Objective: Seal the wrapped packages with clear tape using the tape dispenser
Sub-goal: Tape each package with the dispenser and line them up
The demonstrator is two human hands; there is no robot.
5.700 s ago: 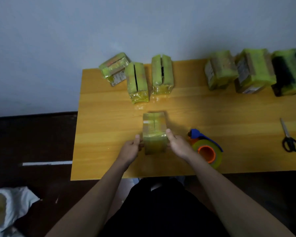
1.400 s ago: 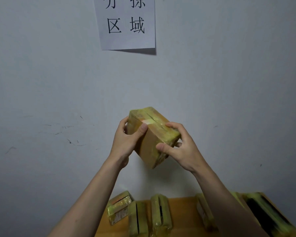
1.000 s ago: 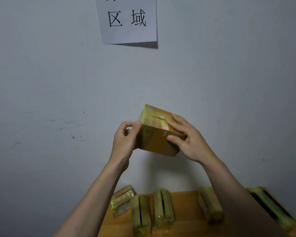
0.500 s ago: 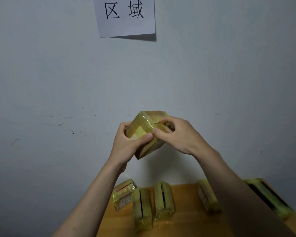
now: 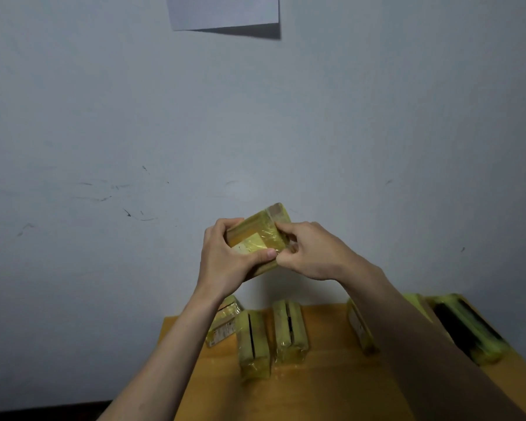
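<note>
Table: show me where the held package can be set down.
Bare wood lies on the table in front of the upright packages, and between them and the right-hand package. The back edge is crowded.

A: The held package (image 5: 257, 235) is glossy yellow, with a pale cream label patch on its near face and a brown strip at its 1 o'clock corner.

B: And the packs on the table (image 5: 316, 390)?

A: Yellow-green wrap. The two middle packs (image 5: 254, 344) (image 5: 289, 329) each have a dark stripe down the centre. At 4 o'clock, the far-right pack (image 5: 468, 329) shows a broad black band. The left pack (image 5: 222, 326) has a white printed label.

B: The table?

A: Orange-yellow wood grain. The wall (image 5: 255, 132) is pale grey-blue with dark scuffs at 9 o'clock; a white sheet (image 5: 222, 10) at 12.
</note>
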